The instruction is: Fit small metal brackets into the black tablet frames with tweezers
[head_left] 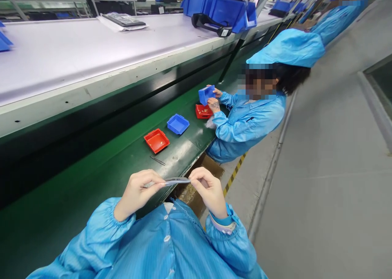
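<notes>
Both hands hold a thin, translucent grey plastic piece (177,181), seen nearly edge-on, so I cannot tell its exact kind. My left hand (141,191) pinches its left end between thumb and fingers. At the other end, my right hand (208,189) grips it the same way. The piece hangs in the air in front of my blue smock, above the edge of the green bench. Beyond my hands, a pair of tweezers (158,161) lies on the bench beside a red tray (157,141) with a few small bits in it.
A blue tray (178,124) sits past the red one. To the right, a co-worker (249,119) in blue lifts a small blue bin (206,94) over another red tray (203,112). Under the bench edge stands a cardboard box (196,189). A white shelf (92,54) runs above the bench.
</notes>
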`<state>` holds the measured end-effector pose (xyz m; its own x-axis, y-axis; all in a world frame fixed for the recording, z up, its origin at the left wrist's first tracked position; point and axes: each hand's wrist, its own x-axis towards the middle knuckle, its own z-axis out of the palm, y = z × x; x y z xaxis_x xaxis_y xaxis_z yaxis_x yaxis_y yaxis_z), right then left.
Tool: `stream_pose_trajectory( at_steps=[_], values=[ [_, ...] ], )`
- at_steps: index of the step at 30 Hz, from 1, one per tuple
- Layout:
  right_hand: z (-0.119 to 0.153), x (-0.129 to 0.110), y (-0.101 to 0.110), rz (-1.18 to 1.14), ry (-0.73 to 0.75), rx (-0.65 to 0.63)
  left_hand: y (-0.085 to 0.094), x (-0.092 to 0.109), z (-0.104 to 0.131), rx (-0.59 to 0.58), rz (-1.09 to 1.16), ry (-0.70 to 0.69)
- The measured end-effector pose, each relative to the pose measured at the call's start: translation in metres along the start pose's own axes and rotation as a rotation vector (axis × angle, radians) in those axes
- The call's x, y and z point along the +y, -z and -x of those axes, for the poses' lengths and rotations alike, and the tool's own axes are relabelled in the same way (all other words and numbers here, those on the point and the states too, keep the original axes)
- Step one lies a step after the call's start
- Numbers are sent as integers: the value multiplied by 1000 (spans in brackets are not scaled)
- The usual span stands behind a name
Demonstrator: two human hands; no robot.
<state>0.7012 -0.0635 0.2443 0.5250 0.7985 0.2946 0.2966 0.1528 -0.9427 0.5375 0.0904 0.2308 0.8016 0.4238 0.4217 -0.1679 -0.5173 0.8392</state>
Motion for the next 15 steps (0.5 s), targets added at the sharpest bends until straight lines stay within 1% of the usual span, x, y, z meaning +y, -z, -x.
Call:
stream_pose_trajectory(
  at_steps=[2,3,5,9,12,15],
  values=[
    [-1,1,1,-36,-14,-73,0,4,-1,4,0,16],
    [-1,1,2,-36,-17,-88,1,6,-2,2,0,14],
    [0,1,1,-21,-9,-77,1,10,-3,-20,9,-2],
    [5,-1,-3,-11,52,2,2,12,-6,-89,25,-1],
    [9,-2,-5,-16,65,-15,2,11,-6,-146,31,13],
    [13,-2,-6,27,25,-50,1,13,-7,-203,43,-11]
  ],
)
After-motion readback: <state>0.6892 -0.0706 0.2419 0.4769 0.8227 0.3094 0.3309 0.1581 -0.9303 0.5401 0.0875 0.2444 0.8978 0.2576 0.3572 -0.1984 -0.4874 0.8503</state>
